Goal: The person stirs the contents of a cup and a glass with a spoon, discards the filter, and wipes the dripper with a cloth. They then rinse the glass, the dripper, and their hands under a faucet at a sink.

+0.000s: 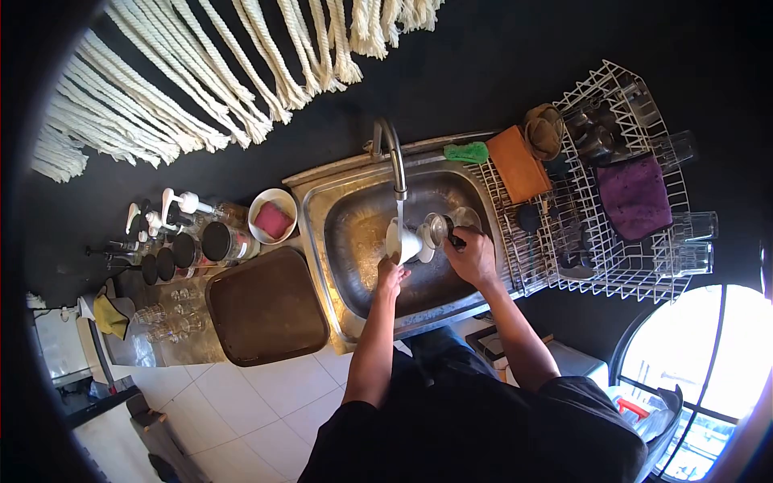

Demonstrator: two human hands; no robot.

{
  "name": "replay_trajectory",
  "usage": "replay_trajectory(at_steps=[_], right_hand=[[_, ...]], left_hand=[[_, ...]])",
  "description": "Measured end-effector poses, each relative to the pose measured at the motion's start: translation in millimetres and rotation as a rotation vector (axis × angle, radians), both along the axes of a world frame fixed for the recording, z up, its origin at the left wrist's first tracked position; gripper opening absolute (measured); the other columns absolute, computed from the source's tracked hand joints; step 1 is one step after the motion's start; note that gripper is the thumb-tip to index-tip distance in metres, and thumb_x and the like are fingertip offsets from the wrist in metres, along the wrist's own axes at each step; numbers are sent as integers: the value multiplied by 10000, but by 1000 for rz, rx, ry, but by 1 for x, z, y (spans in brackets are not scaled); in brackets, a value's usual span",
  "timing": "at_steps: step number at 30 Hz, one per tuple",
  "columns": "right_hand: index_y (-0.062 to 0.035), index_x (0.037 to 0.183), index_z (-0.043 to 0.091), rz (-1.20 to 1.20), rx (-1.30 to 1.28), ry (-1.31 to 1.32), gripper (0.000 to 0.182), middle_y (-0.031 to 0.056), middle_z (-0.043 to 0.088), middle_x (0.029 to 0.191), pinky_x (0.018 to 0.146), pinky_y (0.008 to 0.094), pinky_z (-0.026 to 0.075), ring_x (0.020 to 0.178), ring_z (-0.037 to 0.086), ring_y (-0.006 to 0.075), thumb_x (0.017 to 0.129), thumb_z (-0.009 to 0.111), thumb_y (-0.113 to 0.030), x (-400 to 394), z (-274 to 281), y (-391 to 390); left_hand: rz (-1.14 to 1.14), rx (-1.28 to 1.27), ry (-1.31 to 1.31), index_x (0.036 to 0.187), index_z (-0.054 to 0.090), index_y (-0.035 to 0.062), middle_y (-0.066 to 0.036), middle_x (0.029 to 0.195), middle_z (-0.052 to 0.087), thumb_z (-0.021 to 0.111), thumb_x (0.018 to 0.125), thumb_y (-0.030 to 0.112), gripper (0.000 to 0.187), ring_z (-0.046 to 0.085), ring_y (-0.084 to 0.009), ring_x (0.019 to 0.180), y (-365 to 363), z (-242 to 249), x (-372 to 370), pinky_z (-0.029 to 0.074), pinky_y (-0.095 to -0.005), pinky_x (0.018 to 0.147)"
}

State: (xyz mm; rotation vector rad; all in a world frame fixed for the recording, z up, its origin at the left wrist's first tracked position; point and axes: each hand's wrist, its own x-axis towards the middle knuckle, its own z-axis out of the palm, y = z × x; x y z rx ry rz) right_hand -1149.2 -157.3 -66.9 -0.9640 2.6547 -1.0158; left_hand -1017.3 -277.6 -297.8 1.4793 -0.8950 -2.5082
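Over the metal sink (354, 266), my left hand (391, 275) holds a white cone-shaped dripper (405, 243) under the tap (397, 165). Water runs from the spout down onto it. Just to its right, my right hand (473, 256) is closed round the dark handle of a glass pot (437, 229) with a shiny metal rim. The pot and the dripper are close together; whether they touch is unclear.
Left of the sink are a brown tray (268, 306), a white bowl (274, 206) with a pink sponge, and several jars and pump bottles (219, 240). On the right stand a white wire rack (592, 278) with glasses and a purple cloth (634, 196), an orange cloth (518, 164) and a green sponge (466, 152).
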Motion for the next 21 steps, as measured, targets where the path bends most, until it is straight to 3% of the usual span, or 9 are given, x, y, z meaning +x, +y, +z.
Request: replay_trajectory(at_steps=[3, 5, 7, 9, 13, 15, 19, 20, 21], right_hand=[[-11, 756, 614, -44, -33, -5, 208, 182, 625, 746, 642, 459, 489, 729, 623, 388, 792, 726, -183, 1, -2, -2], [9, 743, 594, -45, -60, 28, 236, 193, 620, 744, 628, 457, 473, 716, 617, 397, 793, 730, -176, 2, -1, 0], [-15, 697, 569, 46, -56, 82, 195, 156, 601, 710, 699, 466, 470, 728, 590, 379, 777, 709, -125, 1, 5, -1], [-20, 682, 555, 54, -42, 78, 205, 153, 589, 700, 722, 466, 451, 730, 574, 380, 779, 703, -124, 7, 15, -1], [-29, 692, 562, 146, 39, 162, 200, 157, 595, 724, 733, 461, 449, 747, 579, 372, 789, 699, -138, 9, 22, 1], [-29, 692, 564, 118, 20, 172, 195, 158, 595, 730, 733, 460, 449, 751, 580, 375, 788, 698, -133, 9, 22, -1], [-2, 687, 547, 72, 30, 168, 212, 147, 587, 724, 715, 454, 459, 724, 578, 363, 789, 709, -95, 8, 12, -2], [-6, 701, 568, 77, 51, 192, 202, 150, 596, 724, 708, 455, 469, 709, 586, 374, 794, 715, -108, 5, 5, 0], [-21, 715, 592, 21, 13, 197, 208, 156, 599, 712, 681, 464, 479, 698, 593, 391, 805, 720, -159, 5, 3, -2]], left_hand=[[78, 138, 119, 1053, 622, 187, 61, 699, 431, 618, 965, 264, 117, 428, -77, 616, 0, -6, 7, 520, -383, 777], [220, 354, 437, 1050, 641, 179, 42, 723, 513, 627, 961, 249, 114, 487, -90, 654, 1, -22, 18, 519, -388, 816], [198, 400, 575, 1192, 643, 142, -23, 951, 694, 673, 931, 256, 286, 620, -144, 830, 1, 2, 25, 540, -383, 824], [253, 561, 699, 1225, 632, 126, -45, 988, 700, 683, 924, 237, 325, 646, -173, 891, 1, 4, 23, 563, -393, 840], [388, 549, 561, 1190, 639, 84, -68, 982, 689, 648, 943, 244, 294, 614, -186, 785, 12, 21, -2, 535, -368, 833], [422, 634, 889, 1140, 643, 60, -76, 945, 674, 638, 941, 230, 261, 572, -186, 737, 16, -13, -7, 507, -373, 848], [438, 693, 920, 1108, 637, 38, -96, 894, 657, 623, 945, 216, 242, 543, -199, 726, 17, -37, -1, 501, -389, 865], [386, 677, 1019, 1106, 643, 52, -101, 938, 677, 614, 952, 241, 245, 588, -225, 824, 15, -41, 2, 500, -397, 878], [518, 659, 686, 1102, 651, 66, -98, 1013, 692, 616, 952, 261, 249, 619, -256, 951, 11, -16, 3, 500, -423, 900]])
